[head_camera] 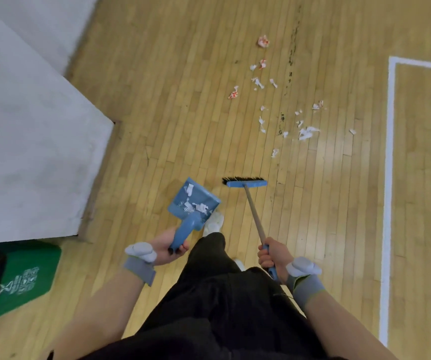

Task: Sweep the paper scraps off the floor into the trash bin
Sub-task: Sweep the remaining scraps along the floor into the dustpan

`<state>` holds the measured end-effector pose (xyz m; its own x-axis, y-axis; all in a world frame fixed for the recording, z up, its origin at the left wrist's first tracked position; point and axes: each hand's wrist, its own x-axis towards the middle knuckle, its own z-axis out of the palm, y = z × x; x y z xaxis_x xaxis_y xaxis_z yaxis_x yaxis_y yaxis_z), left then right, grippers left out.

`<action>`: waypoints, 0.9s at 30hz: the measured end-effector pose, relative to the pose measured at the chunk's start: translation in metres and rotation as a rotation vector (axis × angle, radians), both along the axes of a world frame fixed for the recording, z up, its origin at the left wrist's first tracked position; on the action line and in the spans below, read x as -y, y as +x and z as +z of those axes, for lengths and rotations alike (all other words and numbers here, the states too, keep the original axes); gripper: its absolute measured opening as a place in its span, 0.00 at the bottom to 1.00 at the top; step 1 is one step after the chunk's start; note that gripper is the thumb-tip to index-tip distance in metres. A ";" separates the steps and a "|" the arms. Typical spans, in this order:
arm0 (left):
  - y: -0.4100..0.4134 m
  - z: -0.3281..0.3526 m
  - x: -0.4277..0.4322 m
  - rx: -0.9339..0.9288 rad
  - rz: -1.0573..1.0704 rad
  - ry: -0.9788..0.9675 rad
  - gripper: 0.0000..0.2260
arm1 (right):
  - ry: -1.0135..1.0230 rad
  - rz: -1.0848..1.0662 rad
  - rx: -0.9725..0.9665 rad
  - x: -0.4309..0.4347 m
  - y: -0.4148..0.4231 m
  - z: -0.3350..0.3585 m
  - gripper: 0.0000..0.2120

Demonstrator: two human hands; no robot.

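Clasping the dustpan (193,201) handle, the left grip (169,246) is carrying collected bits just left of the broom (244,182), which the right grip (270,255) is clutching. Paper scraps (305,132) are lying beyond the broom; a tilting dustpan is risking a spill.

A pale block (27,126) stands left; a white painted line (388,178) runs right.

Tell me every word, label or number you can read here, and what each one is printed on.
Nothing here can be read as words or numbers.
On the green trash bin: a white printed symbol and blocky marks, too blurred to read.
On some paper scraps: red print, too small to read.
On the dustpan and the broom: no lettering visible.
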<state>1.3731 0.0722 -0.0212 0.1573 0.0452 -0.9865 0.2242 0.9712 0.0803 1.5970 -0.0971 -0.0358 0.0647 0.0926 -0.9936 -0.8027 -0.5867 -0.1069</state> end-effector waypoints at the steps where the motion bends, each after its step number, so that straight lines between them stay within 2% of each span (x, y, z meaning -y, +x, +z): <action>1: -0.003 0.004 0.016 0.042 0.065 0.003 0.13 | 0.028 -0.007 -0.005 0.013 -0.001 0.005 0.13; 8: -0.023 0.030 0.078 0.223 0.335 -0.010 0.11 | 0.097 -0.030 -0.102 0.059 -0.008 0.012 0.14; 12: -0.047 0.050 0.113 0.288 0.366 0.035 0.10 | 0.124 -0.047 -0.155 0.074 -0.028 0.017 0.13; 19: -0.105 0.073 0.155 0.270 0.406 0.133 0.11 | 0.183 0.019 -0.174 0.078 -0.068 0.028 0.15; 26: -0.182 0.092 0.184 0.219 0.372 0.270 0.11 | 0.253 0.330 -0.046 0.085 -0.142 0.039 0.17; 27: -0.184 0.092 0.186 0.225 0.371 0.277 0.11 | 0.225 0.321 -0.054 0.085 -0.146 0.038 0.17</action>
